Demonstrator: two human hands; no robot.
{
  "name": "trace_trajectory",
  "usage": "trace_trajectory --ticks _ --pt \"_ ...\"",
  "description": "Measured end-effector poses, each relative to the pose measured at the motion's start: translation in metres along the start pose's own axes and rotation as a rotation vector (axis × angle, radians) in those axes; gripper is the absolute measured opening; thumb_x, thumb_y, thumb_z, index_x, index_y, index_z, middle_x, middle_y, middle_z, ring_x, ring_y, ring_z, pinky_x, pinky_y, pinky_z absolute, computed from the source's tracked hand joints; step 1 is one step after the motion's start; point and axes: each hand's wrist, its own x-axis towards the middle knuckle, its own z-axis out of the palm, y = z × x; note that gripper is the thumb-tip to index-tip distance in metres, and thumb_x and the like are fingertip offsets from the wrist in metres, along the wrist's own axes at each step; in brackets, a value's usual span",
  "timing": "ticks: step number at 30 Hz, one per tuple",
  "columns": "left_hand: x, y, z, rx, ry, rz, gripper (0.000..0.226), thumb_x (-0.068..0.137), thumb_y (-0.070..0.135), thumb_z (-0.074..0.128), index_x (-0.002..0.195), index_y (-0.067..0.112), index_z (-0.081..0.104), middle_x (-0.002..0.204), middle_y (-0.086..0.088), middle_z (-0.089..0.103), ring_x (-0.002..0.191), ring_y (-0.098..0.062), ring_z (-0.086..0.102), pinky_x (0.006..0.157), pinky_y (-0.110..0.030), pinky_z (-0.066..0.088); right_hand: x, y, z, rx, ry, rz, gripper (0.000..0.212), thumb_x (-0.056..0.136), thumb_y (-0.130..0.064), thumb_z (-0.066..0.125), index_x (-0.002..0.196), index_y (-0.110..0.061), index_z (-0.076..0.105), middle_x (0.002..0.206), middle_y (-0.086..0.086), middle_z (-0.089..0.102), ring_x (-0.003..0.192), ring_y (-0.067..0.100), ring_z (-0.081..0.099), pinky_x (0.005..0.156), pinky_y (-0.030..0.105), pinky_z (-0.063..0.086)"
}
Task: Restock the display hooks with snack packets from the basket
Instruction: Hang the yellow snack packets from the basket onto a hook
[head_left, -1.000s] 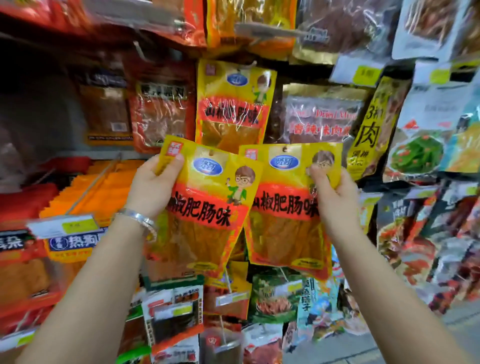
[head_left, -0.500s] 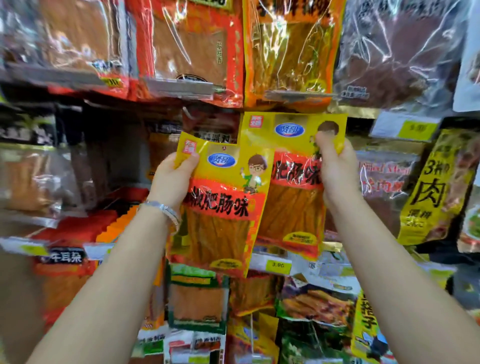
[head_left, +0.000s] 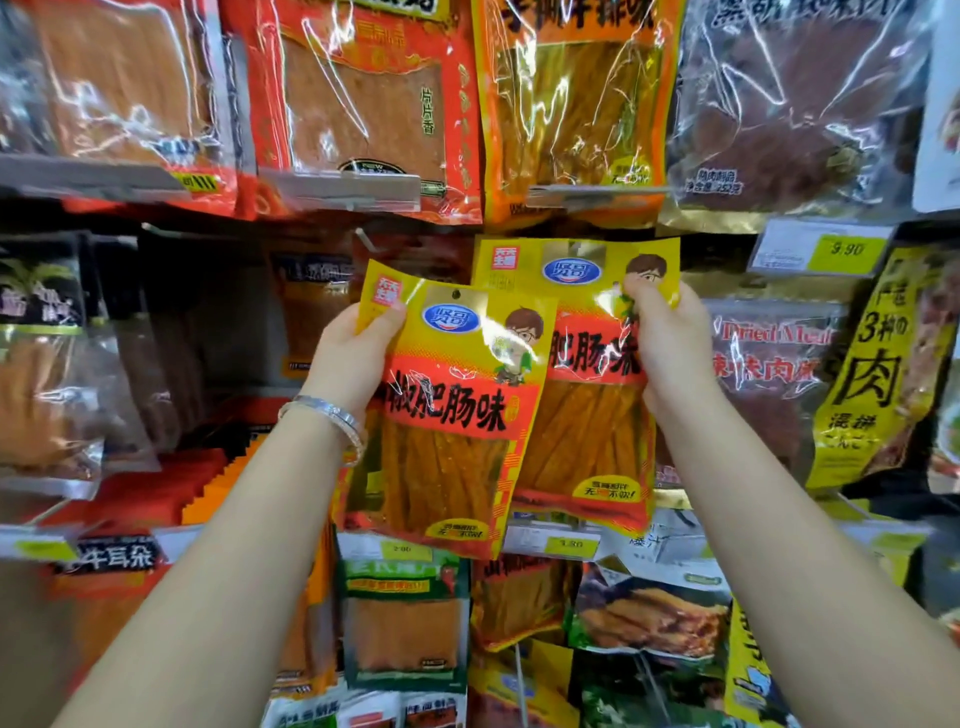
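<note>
Two matching yellow-and-red snack packets are held up in front of the display wall. My left hand (head_left: 353, 353) grips the upper left corner of the nearer snack packet (head_left: 447, 421), thumb on its front. My right hand (head_left: 665, 343) pinches the upper right part of the second snack packet (head_left: 587, 395), which sits higher and partly behind the first, its top near the row above. A bare display hook (head_left: 366, 240) sticks out just above and left of the nearer packet. The basket is not in view.
Large packets (head_left: 363, 104) hang in the row above with price rails under them. Dark packets (head_left: 47, 343) hang at left, a dried meat packet (head_left: 769, 374) and a yellow-black packet (head_left: 878, 364) at right. More packets (head_left: 405, 623) and price tags (head_left: 847, 249) fill the lower rows.
Both hands have risen with their packets toward the upper rows. The right packet has slid behind the left one and climbed highest, and the view has tilted upward.
</note>
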Motion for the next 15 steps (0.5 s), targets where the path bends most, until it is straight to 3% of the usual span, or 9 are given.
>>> trace_trajectory --ticks 3,6,10,13,15 --pt "0.004 -0.001 0.000 -0.010 -0.014 -0.004 0.012 0.090 0.034 0.059 0.085 0.025 0.065 0.079 0.003 0.074 0.071 -0.016 0.072 0.054 -0.027 0.055 0.006 0.002 0.006 -0.102 0.028 -0.026 0.013 0.088 -0.029 0.058 0.076 -0.025 0.058 0.077 -0.001 0.068 0.076 0.019 0.067 0.070 0.038 0.053" --pt "0.008 0.000 0.002 -0.003 -0.033 -0.030 0.013 0.088 0.038 0.060 0.087 0.027 0.065 0.083 0.002 0.075 0.074 -0.019 0.072 0.062 -0.033 0.057 0.016 0.009 0.013 -0.338 0.041 -0.104 0.025 0.094 -0.037 0.049 0.089 -0.016 0.061 0.094 0.013 0.068 0.091 0.031 0.064 0.083 0.048 0.049" --pt "0.010 0.005 0.004 -0.003 -0.063 -0.037 0.014 0.087 0.041 0.061 0.091 0.028 0.066 0.087 0.002 0.075 0.078 -0.020 0.072 0.068 -0.036 0.056 0.024 0.019 0.015 -0.511 0.055 -0.082 0.034 0.095 -0.044 0.048 0.109 -0.014 0.052 0.106 0.007 0.062 0.103 0.029 0.058 0.092 0.045 0.045" --pt "0.010 0.012 0.007 -0.039 -0.122 -0.043 0.014 0.088 0.039 0.061 0.094 0.028 0.066 0.089 0.001 0.075 0.079 -0.020 0.072 0.059 -0.031 0.056 0.017 0.024 0.009 -0.623 0.048 -0.122 0.034 0.093 -0.034 0.053 0.111 -0.005 0.051 0.100 0.009 0.058 0.096 0.028 0.057 0.085 0.043 0.046" --pt "0.010 0.018 0.011 -0.066 -0.156 -0.050 0.013 0.089 0.038 0.060 0.096 0.028 0.065 0.089 0.001 0.075 0.078 -0.020 0.072 0.056 -0.030 0.055 0.004 0.025 0.008 -0.671 0.015 -0.192 0.037 0.094 -0.027 0.053 0.122 -0.003 0.049 0.113 0.014 0.058 0.106 0.028 0.054 0.091 0.042 0.045"
